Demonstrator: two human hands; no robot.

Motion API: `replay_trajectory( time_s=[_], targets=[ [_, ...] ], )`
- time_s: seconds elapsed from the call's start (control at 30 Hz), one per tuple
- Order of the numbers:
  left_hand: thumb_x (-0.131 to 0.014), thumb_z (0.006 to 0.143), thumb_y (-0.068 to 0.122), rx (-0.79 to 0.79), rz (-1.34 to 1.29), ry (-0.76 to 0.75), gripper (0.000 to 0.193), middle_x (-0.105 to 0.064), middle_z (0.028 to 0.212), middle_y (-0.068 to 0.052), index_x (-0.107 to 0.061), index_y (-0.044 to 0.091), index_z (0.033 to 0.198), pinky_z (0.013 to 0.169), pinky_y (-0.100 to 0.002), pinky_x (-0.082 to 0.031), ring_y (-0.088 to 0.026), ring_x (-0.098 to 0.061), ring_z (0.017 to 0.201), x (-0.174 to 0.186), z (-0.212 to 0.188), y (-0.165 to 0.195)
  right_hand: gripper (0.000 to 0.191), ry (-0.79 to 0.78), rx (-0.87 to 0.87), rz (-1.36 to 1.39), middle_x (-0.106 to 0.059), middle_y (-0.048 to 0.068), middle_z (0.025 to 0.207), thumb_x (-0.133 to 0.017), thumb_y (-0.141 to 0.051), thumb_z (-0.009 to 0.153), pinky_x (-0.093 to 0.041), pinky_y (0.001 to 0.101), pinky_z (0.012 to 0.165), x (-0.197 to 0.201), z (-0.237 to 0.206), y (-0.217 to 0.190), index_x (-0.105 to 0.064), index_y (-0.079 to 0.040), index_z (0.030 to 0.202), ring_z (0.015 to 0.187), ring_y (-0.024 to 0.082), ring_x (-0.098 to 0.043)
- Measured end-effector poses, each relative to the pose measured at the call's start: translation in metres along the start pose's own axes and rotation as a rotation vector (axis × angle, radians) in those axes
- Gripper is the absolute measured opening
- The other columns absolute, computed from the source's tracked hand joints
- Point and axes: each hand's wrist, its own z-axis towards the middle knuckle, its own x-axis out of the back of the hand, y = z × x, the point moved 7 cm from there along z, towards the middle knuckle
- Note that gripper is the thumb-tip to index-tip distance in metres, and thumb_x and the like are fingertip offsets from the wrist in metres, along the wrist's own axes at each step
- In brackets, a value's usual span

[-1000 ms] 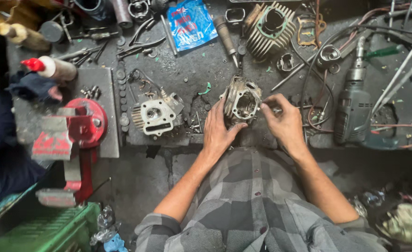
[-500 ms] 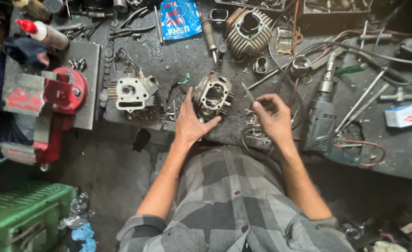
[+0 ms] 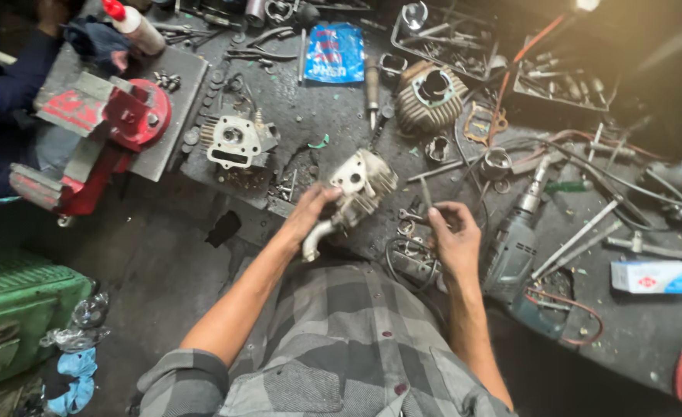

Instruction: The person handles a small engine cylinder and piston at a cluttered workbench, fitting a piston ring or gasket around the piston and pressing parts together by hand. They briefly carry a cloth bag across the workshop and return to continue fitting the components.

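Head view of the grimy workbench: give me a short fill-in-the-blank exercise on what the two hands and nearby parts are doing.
1. The left hand grips the pale finned metal cylinder head, tilting it off the ____.
2. The right hand pinches a thin metal ____ just right of that part.
3. The vise at the bench's left end is painted ____.
4. The grey electric drill lies to the ____ of the right hand.

Missing words: bench; tool; red; right
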Motion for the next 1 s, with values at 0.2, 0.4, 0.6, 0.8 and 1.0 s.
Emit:
replay_trajectory(
  time_s=[0.2, 0.4, 0.6, 0.8, 1.0],
  targets=[
    [-0.076, 0.078, 0.053, 0.182, -0.085, -0.163, 0.084, -0.063, 0.125, -0.011, -0.049, 0.004, 0.141, 0.098, -0.037, -0.050, -0.027, -0.063, 0.116, -0.015, 0.002, -0.010, 0.015, 0.037, -0.025, 0.041, -0.070, 0.003, 0.085, -0.070, -0.014, 0.097, -0.035, 0.0218, 0.039, 0.003, 0.006, -0.002, -0.064, -0.006, 0.109, 0.051, 0.006, -0.054],
    [-0.086, 0.065, 0.055, -0.199, 0.664, 0.008, 0.098, -0.069, 0.125, -0.019, -0.052, 0.007, 0.142, 0.101, -0.039, -0.054, -0.031, -0.068, 0.115, -0.005, 0.006, 0.080, 0.015, 0.041, 0.016, 0.101, -0.070, 0.004, 0.085, -0.069, -0.012, 0.098, -0.036, 0.0220, 0.039, 0.001, 0.013, -0.003, -0.063, -0.005, 0.110, 0.050, 0.007, -0.054],
    [-0.090, 0.062, 0.033, -0.995, 1.297, 0.104, 0.095, -0.051, 0.145, -0.014, -0.050, 0.005, 0.143, 0.106, -0.049, -0.043, -0.036, -0.048, 0.134, -0.035, -0.016, 0.115, 0.016, 0.093, 0.007, 0.136, -0.070, 0.004, 0.086, -0.069, -0.012, 0.097, -0.036, 0.0223, 0.038, 0.000, 0.021, -0.003, -0.063, -0.005, 0.110, 0.049, 0.007, -0.054],
    [-0.084, 0.073, 0.020, -1.009, 1.291, -0.038, 0.079, -0.046, 0.154, -0.006, -0.052, 0.024, 0.145, 0.109, -0.047, -0.037, -0.031, -0.042, 0.138, -0.037, -0.003, 0.047, 0.016, 0.141, -0.036, 0.094, -0.070, 0.003, 0.087, -0.069, -0.013, 0.097, -0.035, 0.0225, 0.037, 0.000, 0.023, 0.004, -0.063, -0.006, 0.110, 0.049, 0.006, -0.052],
    [-0.087, 0.070, 0.031, -1.093, 1.050, 0.231, 0.095, -0.041, 0.151, -0.014, -0.037, 0.017, 0.150, 0.112, -0.053, -0.033, -0.037, -0.039, 0.140, -0.028, -0.016, 0.033, 0.024, 0.112, -0.039, 0.118, -0.069, 0.004, 0.088, -0.067, -0.013, 0.098, -0.036, 0.0218, 0.038, -0.009, 0.020, 0.021, -0.058, -0.006, 0.119, 0.050, 0.005, -0.053]
  ],
)
